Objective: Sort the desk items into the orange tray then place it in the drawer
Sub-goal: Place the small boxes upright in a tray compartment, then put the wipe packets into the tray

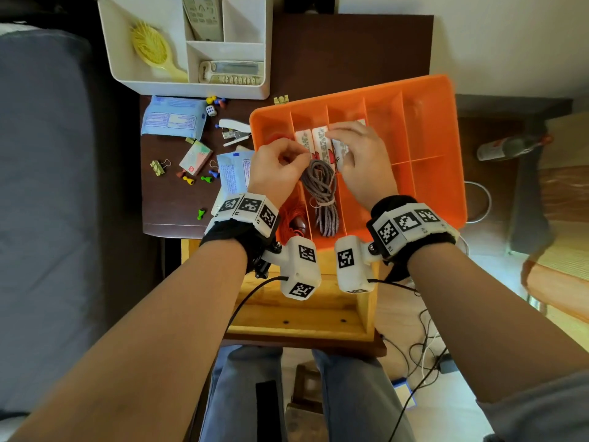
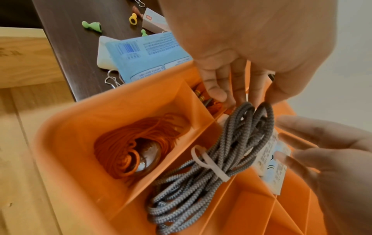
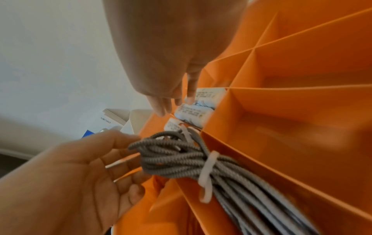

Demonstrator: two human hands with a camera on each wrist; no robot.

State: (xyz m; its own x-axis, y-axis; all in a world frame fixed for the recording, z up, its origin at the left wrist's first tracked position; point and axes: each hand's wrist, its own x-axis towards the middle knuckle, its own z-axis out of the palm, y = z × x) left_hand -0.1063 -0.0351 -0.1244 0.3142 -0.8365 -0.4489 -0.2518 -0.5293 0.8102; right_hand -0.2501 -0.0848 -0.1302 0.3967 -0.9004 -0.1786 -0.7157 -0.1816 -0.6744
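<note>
The orange tray (image 1: 424, 129) lies on the dark desk, its near end over the open wooden drawer (image 1: 302, 311). A grey braided cable (image 1: 322, 189) (image 2: 201, 182) (image 3: 181, 159), bound with a white tie, lies in a long compartment. My left hand (image 1: 298, 156) (image 2: 239, 97) (image 3: 128, 149) pinches the cable's far loops. Beside it, my right hand (image 1: 334, 135) (image 3: 181, 101) rests straight fingertips on the white packets (image 1: 320, 138) (image 3: 193, 111) standing in the tray. An orange cord bundle (image 2: 124, 147) fills the leftmost compartment.
On the desk left of the tray lie blue tissue packs (image 1: 173, 118), a white stapler (image 1: 234, 129), a small box (image 1: 196, 156), binder clips (image 1: 159, 167) and coloured pawns (image 1: 188, 180). A white organiser (image 1: 191, 89) holds a brush and remotes. The tray's right compartments are bare.
</note>
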